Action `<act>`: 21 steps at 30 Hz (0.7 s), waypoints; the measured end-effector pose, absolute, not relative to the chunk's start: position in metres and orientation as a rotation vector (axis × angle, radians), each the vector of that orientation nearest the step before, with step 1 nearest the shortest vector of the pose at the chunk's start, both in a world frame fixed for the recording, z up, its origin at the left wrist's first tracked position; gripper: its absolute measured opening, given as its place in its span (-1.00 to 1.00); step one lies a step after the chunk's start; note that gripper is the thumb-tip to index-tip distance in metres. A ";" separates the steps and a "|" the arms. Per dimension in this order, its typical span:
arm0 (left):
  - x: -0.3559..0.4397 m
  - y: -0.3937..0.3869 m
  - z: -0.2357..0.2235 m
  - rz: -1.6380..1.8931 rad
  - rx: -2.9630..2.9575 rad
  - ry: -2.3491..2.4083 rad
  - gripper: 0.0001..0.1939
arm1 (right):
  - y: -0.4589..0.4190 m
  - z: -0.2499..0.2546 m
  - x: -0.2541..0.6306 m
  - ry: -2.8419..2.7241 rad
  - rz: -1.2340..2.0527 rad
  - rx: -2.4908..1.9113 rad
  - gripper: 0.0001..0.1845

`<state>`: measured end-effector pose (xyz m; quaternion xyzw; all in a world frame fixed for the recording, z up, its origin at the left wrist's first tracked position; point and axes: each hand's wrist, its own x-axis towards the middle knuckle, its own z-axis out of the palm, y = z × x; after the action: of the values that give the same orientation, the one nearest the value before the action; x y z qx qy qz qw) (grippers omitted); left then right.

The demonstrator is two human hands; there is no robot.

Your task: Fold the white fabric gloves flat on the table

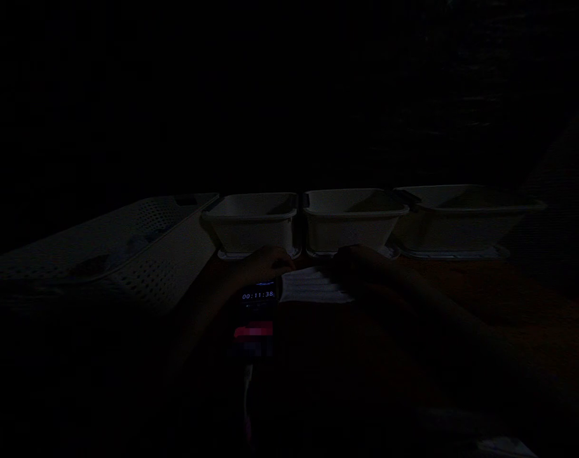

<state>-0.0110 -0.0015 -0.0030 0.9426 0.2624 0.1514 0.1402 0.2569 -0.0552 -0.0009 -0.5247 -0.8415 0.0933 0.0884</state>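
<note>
The scene is very dark. My left hand (265, 262) lies on the table just above a phone (257, 312) whose screen shows a running timer. My right hand (360, 264) rests on the right edge of a pale folded cloth (311, 286) that lies between both hands. The left hand touches the cloth's left end. The fingers of both hands are too dim to make out. Behind the hands stand three white bins in a row: left bin (251, 222), middle bin (351, 219), right bin (461, 216).
A large white perforated basket (127, 254) lies to the left on the brown table (508, 299). A cable (246, 388) runs from the phone towards me. Everything beyond the bins is black.
</note>
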 end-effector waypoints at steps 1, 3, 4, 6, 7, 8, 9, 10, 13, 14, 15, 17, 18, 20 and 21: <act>-0.011 -0.002 -0.003 0.434 2.724 0.761 -0.78 | -0.055 -0.001 0.257 -2.500 0.280 -1.560 -0.73; -0.011 -0.002 -0.003 0.435 2.731 0.758 -0.79 | -0.056 -0.001 0.257 -2.485 0.277 -1.576 -0.73; -0.011 -0.001 -0.003 0.443 2.737 0.754 -0.79 | -0.056 0.000 0.257 -2.472 0.270 -1.593 -0.74; -0.011 -0.001 -0.003 0.461 2.750 0.748 -0.79 | -0.057 0.000 0.257 -2.453 0.247 -1.625 -0.76; -0.011 -0.001 -0.003 0.467 2.751 0.747 -0.80 | -0.057 0.001 0.257 -2.447 0.234 -1.633 -0.76; -0.010 -0.001 -0.003 0.468 2.746 0.745 -0.80 | -0.057 0.001 0.257 -2.447 0.222 -1.630 -0.75; -0.010 -0.001 -0.003 0.467 2.741 0.740 -0.80 | -0.057 0.000 0.258 -2.447 0.208 -1.619 -0.74; -0.010 -0.001 -0.003 0.465 2.737 0.731 -0.80 | -0.056 -0.001 0.258 -2.447 0.192 -1.599 -0.72; -0.009 -0.002 -0.002 0.475 2.740 0.702 -0.82 | -0.054 -0.005 0.258 -2.455 0.175 -1.467 -0.68; -0.008 -0.003 -0.001 0.481 2.744 0.691 -0.82 | -0.054 -0.006 0.257 -2.463 0.191 -1.414 -0.66; -0.008 -0.003 -0.001 0.483 2.746 0.679 -0.82 | -0.055 -0.007 0.256 -2.472 0.218 -1.367 -0.65; -0.008 -0.003 -0.002 0.476 2.750 0.659 -0.82 | -0.057 -0.009 0.252 -2.486 0.280 -1.306 -0.61; -0.008 -0.003 -0.002 0.468 2.752 0.651 -0.82 | -0.059 -0.009 0.250 -2.489 0.301 -1.300 -0.58; -0.008 -0.004 -0.002 0.435 2.754 0.649 -0.82 | -0.063 -0.008 0.245 -2.491 0.321 -1.309 -0.53; -0.008 -0.004 -0.003 0.418 2.752 0.656 -0.82 | -0.064 -0.008 0.241 -2.495 0.332 -1.309 -0.52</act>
<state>-0.0080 -0.0038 -0.0025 0.9527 0.2271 0.1448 0.1405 0.2414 -0.0645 -0.0081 -0.4560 -0.8692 0.1157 0.1519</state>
